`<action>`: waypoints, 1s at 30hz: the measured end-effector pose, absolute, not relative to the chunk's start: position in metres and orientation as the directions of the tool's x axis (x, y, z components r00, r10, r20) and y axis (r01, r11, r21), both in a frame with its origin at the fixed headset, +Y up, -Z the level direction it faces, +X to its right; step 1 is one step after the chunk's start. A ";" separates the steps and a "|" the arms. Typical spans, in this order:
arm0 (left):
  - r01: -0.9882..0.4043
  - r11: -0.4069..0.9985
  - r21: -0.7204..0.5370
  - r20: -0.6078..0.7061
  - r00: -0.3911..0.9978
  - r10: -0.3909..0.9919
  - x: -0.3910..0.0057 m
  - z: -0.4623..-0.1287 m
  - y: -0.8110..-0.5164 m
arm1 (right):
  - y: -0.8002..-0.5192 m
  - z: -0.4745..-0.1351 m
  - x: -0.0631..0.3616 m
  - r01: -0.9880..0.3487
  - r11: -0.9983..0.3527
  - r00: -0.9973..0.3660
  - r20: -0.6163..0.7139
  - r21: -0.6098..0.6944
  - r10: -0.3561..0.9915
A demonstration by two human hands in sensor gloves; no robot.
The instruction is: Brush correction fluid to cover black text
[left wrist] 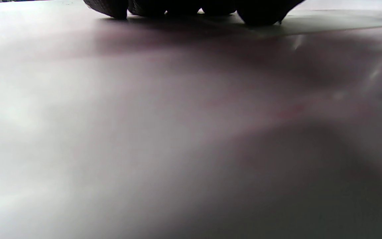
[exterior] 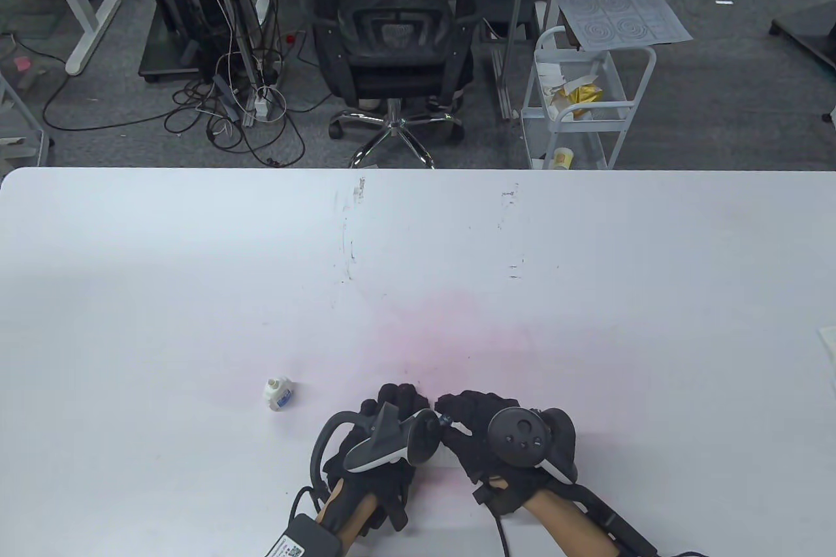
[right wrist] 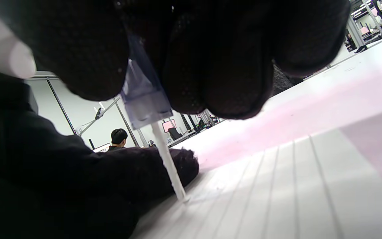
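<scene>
The wide white counter (exterior: 588, 296) carries everything near the middle of its near edge. A white lined paper sheet (right wrist: 277, 186) lies there beneath both hands; no black text is visible in any view. A small white correction-fluid bottle with a blue label (exterior: 279, 392) lies tipped on its side, uncapped, just left of the hands.

To do this step well, keep the thin white brush stem (right wrist: 169, 162) steep, draw short overlapping strokes along the printed line, and hold the sheet still.

The left hand (exterior: 382, 446) lies flat, fingers straight, pressing on the sheet. The right hand (exterior: 506, 439) pinches the translucent bluish applicator cap (right wrist: 143, 96) between curled fingers (right wrist: 230, 66), the brush tip touching the sheet just beside the left hand's fingers.
</scene>
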State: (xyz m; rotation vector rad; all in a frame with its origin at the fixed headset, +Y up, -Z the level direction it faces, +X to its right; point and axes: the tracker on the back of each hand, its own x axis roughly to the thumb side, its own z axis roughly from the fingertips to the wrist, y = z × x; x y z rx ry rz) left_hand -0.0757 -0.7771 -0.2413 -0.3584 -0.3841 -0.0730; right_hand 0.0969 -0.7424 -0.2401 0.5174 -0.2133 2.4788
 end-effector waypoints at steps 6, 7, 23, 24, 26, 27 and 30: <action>0.137 0.935 -0.328 0.379 0.925 -0.002 -0.076 -0.241 -0.777 | -0.739 -0.239 0.102 -0.583 -0.808 -0.765 0.394 -0.087 0.509; 0.137 0.935 -0.328 0.379 0.925 -0.002 -0.076 -0.241 -0.777 | -0.738 -0.239 0.104 -0.591 -0.801 -0.761 0.393 -0.093 0.516; 0.137 0.935 -0.328 0.379 0.925 -0.002 -0.076 -0.241 -0.777 | -0.739 -0.239 0.103 -0.592 -0.799 -0.761 0.396 -0.101 0.514; 0.137 0.935 -0.328 0.379 0.925 -0.002 -0.076 -0.241 -0.777 | -0.739 -0.238 0.103 -0.603 -0.791 -0.753 0.400 -0.102 0.523; 0.137 0.935 -0.328 0.379 0.925 -0.002 -0.076 -0.241 -0.777 | -0.739 -0.238 0.101 -0.621 -0.777 -0.737 0.415 -0.103 0.534; 0.137 0.935 -0.328 0.379 0.925 -0.002 -0.076 -0.241 -0.777 | -0.740 -0.239 0.100 -0.617 -0.781 -0.739 0.415 -0.099 0.531; 0.137 0.935 -0.328 0.379 0.925 -0.002 -0.076 -0.241 -0.777 | -0.742 -0.240 0.098 -0.590 -0.803 -0.757 0.404 -0.084 0.514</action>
